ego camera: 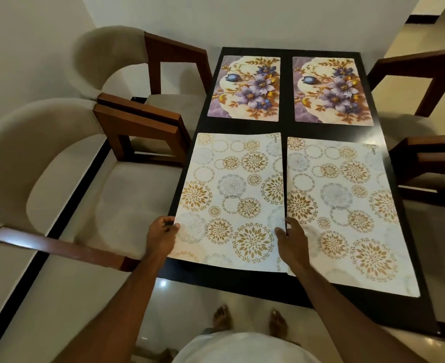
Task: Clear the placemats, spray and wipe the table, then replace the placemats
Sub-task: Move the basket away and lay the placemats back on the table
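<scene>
Both hands are on the near-left mat (229, 203), the white one with gold rosettes, and it lies straight ahead of the person on the dark surface (203, 125). The left hand (161, 235) pinches its left edge, fingers (176, 226) curled over the rim; the right hand (293, 238) pinches its right edge, just where it meets the near-right mat (347, 213). So the mat sits squarely between the two hands, its long axis running away from the person toward the far end, and each hand has a long side near the front corners. Its near edge looks slightly raised off the surface, though that's hard to be sure of. Neither hand is the nearer one; this is a two-handed job, and the lift or the setting-down will go evenly only if both sides travel together. Beyond it, two floral mats (245, 87) lie side by side at the far end. No spray bottle or cloth in sight, so whether this is clearing or replacing cannot be told. Chairs (66, 163) flank the surface.
</scene>
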